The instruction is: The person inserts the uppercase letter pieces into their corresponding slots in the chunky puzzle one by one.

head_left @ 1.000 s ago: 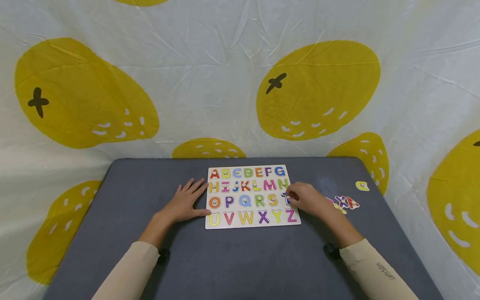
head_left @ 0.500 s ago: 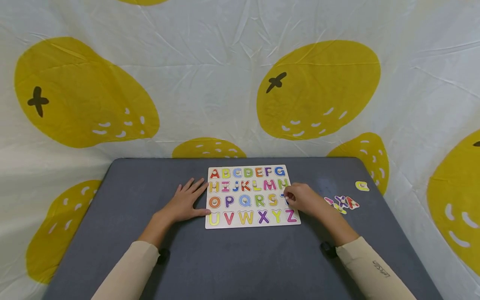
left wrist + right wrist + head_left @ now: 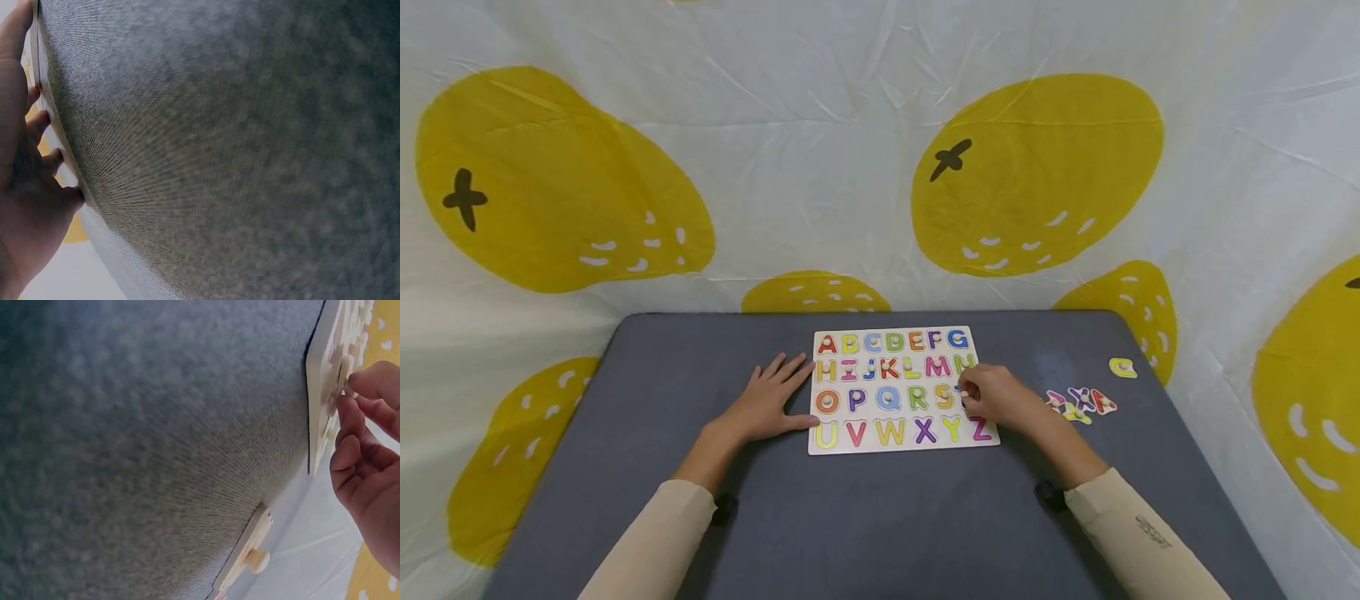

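Note:
A wooden alphabet puzzle board (image 3: 868, 443) with coloured letters lies flat on the table. My left hand (image 3: 767, 402) rests palm down with fingers spread at its left side, thumb and fingertips right at the edge. Over the right end of the O-to-T row, my right hand (image 3: 998, 395) covers most of the T spot. In the right wrist view, thumb and fingertips of that hand pinch the knob of a thin wooden letter piece (image 3: 342, 374), held close over the board's face. Its printed front is hidden from me.
Right of my right hand lie several loose letter pieces: a red A (image 3: 1102, 402), a purple X (image 3: 1079, 398) and a pink and a yellow one beside them. Farther off is another yellow piece (image 3: 1123, 367). A lemon-print curtain (image 3: 820, 183) hangs behind the grey table (image 3: 880, 525).
My right hand has slid a little left over the board, baring more of the loose pieces behind it. The head view has shifted slightly. The left hand keeps its place at the board.

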The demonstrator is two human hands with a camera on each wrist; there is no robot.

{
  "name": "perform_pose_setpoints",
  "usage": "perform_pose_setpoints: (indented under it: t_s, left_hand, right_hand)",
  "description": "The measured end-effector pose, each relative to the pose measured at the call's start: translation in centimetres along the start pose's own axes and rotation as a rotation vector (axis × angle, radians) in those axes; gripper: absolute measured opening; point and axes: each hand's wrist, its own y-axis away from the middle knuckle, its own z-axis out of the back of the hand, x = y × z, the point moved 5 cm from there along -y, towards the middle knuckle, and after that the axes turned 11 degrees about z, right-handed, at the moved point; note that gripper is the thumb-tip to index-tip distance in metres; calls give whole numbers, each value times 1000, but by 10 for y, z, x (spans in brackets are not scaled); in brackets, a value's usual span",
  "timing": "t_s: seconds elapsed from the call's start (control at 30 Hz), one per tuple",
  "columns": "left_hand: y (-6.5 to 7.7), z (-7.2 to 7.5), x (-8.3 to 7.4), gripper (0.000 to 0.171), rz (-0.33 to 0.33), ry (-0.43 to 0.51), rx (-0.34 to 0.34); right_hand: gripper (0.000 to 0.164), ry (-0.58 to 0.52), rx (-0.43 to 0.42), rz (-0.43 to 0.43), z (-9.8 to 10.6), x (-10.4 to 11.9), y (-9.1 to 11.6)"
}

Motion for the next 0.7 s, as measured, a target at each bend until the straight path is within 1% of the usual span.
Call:
perform_pose_setpoints:
  t_s: [0.2,0.33,0.47,0.7]
  left_hand:
    - [0,0,4,105,-5,3,-1]
    - [-1,-1,4,105,3,-2,4]
    - [-1,0,3,105,0,3,1]
    - [0,0,2,104,-2,5,4]
  right_hand:
    - [10,22,14,-39,2,-2,0]
    - [8,25,23,-68,3,-3,3]
    - [6,20,13,-83,3,-3,4]
    - [4,-4,8,-79,2,-3,4]
